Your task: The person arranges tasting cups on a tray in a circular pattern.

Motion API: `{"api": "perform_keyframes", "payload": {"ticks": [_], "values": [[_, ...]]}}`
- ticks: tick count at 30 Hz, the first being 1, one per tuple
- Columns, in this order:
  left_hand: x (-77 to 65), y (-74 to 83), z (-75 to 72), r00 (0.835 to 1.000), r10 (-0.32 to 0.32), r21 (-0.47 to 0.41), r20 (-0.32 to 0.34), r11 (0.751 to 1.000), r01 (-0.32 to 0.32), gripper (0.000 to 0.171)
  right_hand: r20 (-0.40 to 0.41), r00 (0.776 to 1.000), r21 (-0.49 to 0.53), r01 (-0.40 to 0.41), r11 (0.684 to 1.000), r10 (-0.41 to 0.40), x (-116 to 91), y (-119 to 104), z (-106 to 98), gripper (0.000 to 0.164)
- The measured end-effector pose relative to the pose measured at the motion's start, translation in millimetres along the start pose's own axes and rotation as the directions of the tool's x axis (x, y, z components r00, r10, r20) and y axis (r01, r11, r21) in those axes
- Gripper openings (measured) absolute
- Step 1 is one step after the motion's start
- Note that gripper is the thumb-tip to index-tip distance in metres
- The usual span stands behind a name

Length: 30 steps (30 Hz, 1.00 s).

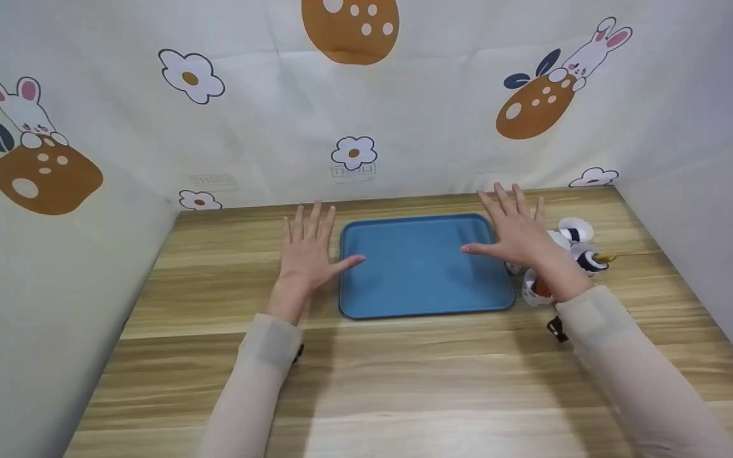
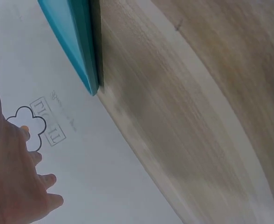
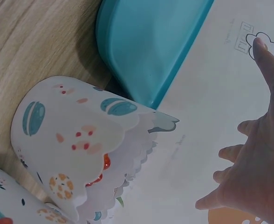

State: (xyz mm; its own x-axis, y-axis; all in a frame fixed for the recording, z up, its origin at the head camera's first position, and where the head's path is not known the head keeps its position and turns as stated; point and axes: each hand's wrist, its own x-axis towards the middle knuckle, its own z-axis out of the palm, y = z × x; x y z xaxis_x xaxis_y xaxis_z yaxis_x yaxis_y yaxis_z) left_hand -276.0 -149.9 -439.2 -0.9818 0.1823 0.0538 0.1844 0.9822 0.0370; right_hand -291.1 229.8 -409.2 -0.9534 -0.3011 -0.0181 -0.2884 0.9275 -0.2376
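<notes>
A blue rectangular tray (image 1: pixel 427 267) lies on the wooden table between the two hands. My left hand (image 1: pixel 306 254) is held out flat by the tray's left edge, fingers spread, its thumb overlapping that edge in the head view. On the other side, my right hand (image 1: pixel 519 238) spreads its fingers over the tray's right edge, with nothing in its grasp. Beneath and beside the right wrist stand several white paper cups, partly hidden by the arm. One patterned cup (image 3: pixel 67 140) with a scalloped rim shows something red inside, close to the tray's corner.
Among the cups at the right are a dark-banded white roll (image 1: pixel 592 259) with a yellow tip and another white piece with a dark band (image 1: pixel 574 234). A printed cloth (image 1: pixel 265 127) walls the table at the back and sides. Bare wooden tabletop (image 1: pixel 214 286) stretches left of the tray.
</notes>
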Motion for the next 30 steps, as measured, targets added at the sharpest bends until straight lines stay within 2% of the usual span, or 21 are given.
{"api": "perform_keyframes", "payload": {"ticks": [9,21,30], "values": [[0.1,-2.2,4.2,1.0,0.025,0.024,0.003,0.999,-0.025,0.113,0.005,1.0,0.004,-0.004,1.0,0.004,-1.9,2.0,-0.4,0.115],[0.8,-4.0,10.4,0.997,0.077,-0.003,0.015,0.997,-0.077,0.111,-0.004,1.0,0.013,-0.012,1.0,0.013,-3.7,5.6,-0.8,0.115],[-1.1,-7.0,19.2,0.991,0.105,-0.077,0.085,0.992,-0.098,0.109,0.004,1.0,0.004,-0.022,1.0,0.022,-3.6,5.8,-0.8,0.116]]}}
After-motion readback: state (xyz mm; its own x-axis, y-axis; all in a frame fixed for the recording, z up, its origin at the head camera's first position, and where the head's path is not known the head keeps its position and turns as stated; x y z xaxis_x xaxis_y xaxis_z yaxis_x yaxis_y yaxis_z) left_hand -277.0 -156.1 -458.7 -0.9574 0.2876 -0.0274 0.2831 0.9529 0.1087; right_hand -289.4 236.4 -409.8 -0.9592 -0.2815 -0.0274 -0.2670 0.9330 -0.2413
